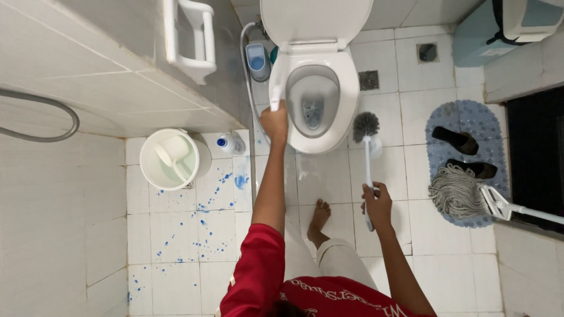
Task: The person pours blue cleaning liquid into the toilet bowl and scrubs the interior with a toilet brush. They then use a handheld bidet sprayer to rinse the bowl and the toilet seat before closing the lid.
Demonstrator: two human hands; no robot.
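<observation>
My left hand (274, 121) grips the near end of a white spray nozzle (277, 88) held over the left rim of the white toilet (352, 94), whose lid stands up. Blue liquid lies in the bowl (313, 111). My right hand (377, 205) holds the white handle of a toilet brush (366, 128), its grey bristle head resting on the floor beside the toilet's right side. My bare foot (319, 218) stands on the tiles below the bowl.
A white bucket (169, 159) with a scoop stands at left, a small bottle (229, 142) beside it, blue splashes (200, 217) on the tiles. A string mop (461, 191) and dark slippers (455, 141) lie on a blue mat at right. A wall holder (191, 35) hangs upper left.
</observation>
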